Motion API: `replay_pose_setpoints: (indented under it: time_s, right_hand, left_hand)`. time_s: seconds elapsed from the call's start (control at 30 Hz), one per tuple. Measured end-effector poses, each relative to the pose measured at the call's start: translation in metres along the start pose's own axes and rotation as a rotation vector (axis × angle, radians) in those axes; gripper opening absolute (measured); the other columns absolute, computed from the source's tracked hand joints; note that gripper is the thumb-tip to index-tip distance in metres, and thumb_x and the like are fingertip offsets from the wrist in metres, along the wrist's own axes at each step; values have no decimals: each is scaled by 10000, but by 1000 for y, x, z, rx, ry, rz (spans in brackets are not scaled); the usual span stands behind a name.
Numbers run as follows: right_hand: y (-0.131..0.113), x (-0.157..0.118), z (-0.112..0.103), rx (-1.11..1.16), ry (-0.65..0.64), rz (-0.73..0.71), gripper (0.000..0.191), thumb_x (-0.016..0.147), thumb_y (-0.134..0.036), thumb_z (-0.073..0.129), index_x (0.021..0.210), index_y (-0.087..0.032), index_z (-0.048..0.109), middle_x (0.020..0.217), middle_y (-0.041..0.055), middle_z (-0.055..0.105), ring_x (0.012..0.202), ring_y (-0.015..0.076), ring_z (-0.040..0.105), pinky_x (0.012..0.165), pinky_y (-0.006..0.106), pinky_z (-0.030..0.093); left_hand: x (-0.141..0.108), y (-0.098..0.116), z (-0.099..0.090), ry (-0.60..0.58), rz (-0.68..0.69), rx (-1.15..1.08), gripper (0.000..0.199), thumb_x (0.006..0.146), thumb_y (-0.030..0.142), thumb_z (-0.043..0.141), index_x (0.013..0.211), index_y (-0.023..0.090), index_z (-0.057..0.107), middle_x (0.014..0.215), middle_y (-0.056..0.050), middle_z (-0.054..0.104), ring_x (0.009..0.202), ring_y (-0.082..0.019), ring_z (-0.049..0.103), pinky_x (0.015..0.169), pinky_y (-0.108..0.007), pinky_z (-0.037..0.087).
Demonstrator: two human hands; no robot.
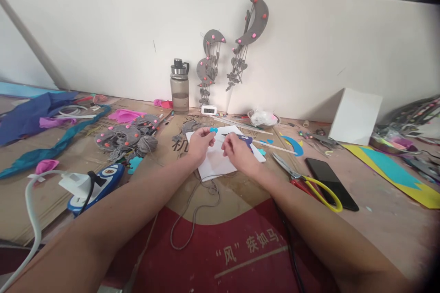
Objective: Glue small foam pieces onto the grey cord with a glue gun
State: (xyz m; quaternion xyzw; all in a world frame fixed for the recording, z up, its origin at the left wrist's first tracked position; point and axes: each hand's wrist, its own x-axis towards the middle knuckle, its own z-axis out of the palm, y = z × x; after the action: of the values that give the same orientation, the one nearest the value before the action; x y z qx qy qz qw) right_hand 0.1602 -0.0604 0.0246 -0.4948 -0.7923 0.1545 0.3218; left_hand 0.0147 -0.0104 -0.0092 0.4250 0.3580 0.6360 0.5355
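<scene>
My left hand point(201, 144) pinches a small blue piece point(213, 130) between thumb and fingers, above white paper point(215, 165). To its right, my right hand point(235, 149) is closed with its fingertips together; what it holds, if anything, is too small to make out. Partly behind the right hand lies a dark blue object point(247, 139). A grey cord point(195, 210) loops down from the paper over the cardboard. Scissors with yellow handles point(319, 192) lie right of the right forearm.
A black phone point(332, 183) lies beside the scissors. At the left are a power strip point(108, 183), grey yarn point(147, 143) and grey felt moons point(120, 137). A bottle point(179, 89) stands by the wall. Blue and yellow sheets point(392, 169) lie at the right.
</scene>
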Motion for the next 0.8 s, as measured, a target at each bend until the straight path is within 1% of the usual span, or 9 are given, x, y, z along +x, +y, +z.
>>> replay_pose_setpoints:
  time_s: [0.07, 0.13, 0.2, 0.3, 0.4, 0.57, 0.8]
  right_hand:
    - [2, 3, -6, 123, 105, 53, 66, 895, -209, 369, 860, -218, 424, 723, -36, 535, 577, 106, 497, 569, 239, 387]
    - [6, 7, -11, 120, 207, 28, 64, 874, -234, 396, 821, -219, 430, 700, -41, 500, 589, 111, 471, 579, 243, 374]
    - [11, 10, -15, 76, 253, -7, 63, 848, -226, 423, 794, -214, 454, 690, -35, 491, 613, 120, 459, 599, 252, 367]
    - [17, 11, -18, 19, 261, -52, 56, 826, -195, 449, 795, -204, 495, 694, -21, 503, 632, 130, 457, 627, 264, 370]
    - [21, 11, -20, -33, 284, -123, 77, 831, -171, 455, 800, -194, 522, 757, 12, 527, 701, 146, 475, 674, 279, 382]
    - [24, 11, -21, -41, 262, -141, 91, 859, -171, 463, 814, -194, 539, 812, 31, 545, 758, 158, 487, 718, 293, 392]
    - [24, 10, -21, -72, 255, -137, 108, 877, -156, 451, 815, -191, 532, 859, 51, 533, 814, 174, 497, 757, 313, 405]
  left_hand:
    - [-2, 2, 3, -23, 5, 36, 210, 668, 257, 738, 761, 149, 583, 563, 19, 567, 466, -71, 472, 490, -222, 362]
    - [-4, 3, 8, -49, -8, 55, 215, 665, 258, 748, 755, 145, 589, 595, 2, 588, 498, -81, 511, 500, -223, 383]
    - [-6, 5, 13, -73, -42, 61, 215, 656, 246, 757, 754, 141, 597, 642, -16, 610, 551, -99, 562, 512, -227, 412]
    - [-9, 6, 18, -143, -78, 63, 198, 661, 224, 756, 749, 135, 603, 669, -33, 623, 587, -121, 596, 531, -245, 456]
    - [-10, 7, 19, -197, -92, 75, 182, 681, 216, 749, 760, 130, 609, 678, -42, 631, 591, -126, 605, 567, -269, 497]
    - [-13, 8, 20, -211, -127, 102, 185, 689, 227, 761, 759, 121, 626, 690, -54, 642, 609, -128, 618, 622, -293, 533]
    - [-15, 7, 21, -233, -135, 130, 196, 695, 239, 761, 785, 115, 639, 701, -62, 655, 621, -134, 626, 647, -304, 541]
